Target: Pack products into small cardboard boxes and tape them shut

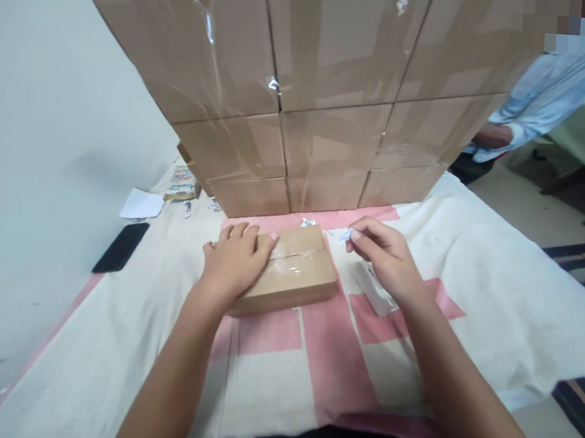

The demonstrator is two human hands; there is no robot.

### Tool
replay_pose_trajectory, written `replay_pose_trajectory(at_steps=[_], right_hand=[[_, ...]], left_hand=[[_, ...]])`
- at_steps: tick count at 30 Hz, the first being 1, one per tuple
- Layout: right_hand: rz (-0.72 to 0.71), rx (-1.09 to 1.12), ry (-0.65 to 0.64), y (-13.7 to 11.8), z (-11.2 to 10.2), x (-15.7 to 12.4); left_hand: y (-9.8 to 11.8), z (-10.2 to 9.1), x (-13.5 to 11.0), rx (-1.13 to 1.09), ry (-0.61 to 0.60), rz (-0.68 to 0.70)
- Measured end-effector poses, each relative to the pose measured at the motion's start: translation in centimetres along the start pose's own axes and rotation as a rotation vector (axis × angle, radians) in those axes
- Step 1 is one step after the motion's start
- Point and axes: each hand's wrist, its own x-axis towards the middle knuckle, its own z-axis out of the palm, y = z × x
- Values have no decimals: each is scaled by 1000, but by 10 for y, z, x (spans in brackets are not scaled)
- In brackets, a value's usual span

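A small flat cardboard box (299, 273), taped along its top, lies on the pink-and-cream cloth (271, 378) in front of me. My left hand (234, 261) rests flat on the box's left part, fingers stretched toward the tape seam. My right hand (385, 255) hovers just right of the box, its fingertips pinched on a small pale scrap of tape or paper (345, 235). A white oblong object (372, 291) lies on the cloth partly under my right hand.
A wall of stacked taped cardboard boxes (326, 94) stands right behind the small box. A black phone (121, 247), a white paper (142, 204) and small packets (182, 184) lie at the left by the wall. A person in a light blue shirt (541, 103) stands behind at the right.
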Motion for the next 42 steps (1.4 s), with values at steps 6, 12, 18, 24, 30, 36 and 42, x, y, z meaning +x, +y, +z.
replay_pose_trajectory(at_steps=[6,12,18,24,30,36,42], right_hand=[[199,324,-280,56,25,-24],[-31,-64,-598,63,41,-36],[106,-165,-527,70,47,-37],[130,-324,-420,70,49,-35],[36,-262,-499,81,46,-28],[2,-312,-515,79,47,-30],[-33,-345,-478,79,57,-32]], left_hand=[[-48,-4,39,24,-238,323],[-61,-7,46,32,-246,416],[-58,-5,41,56,-223,433],[-56,-5,41,53,-235,482],[-54,-5,40,65,-227,470],[-52,-6,36,45,-204,463],[-52,-5,38,48,-219,492]])
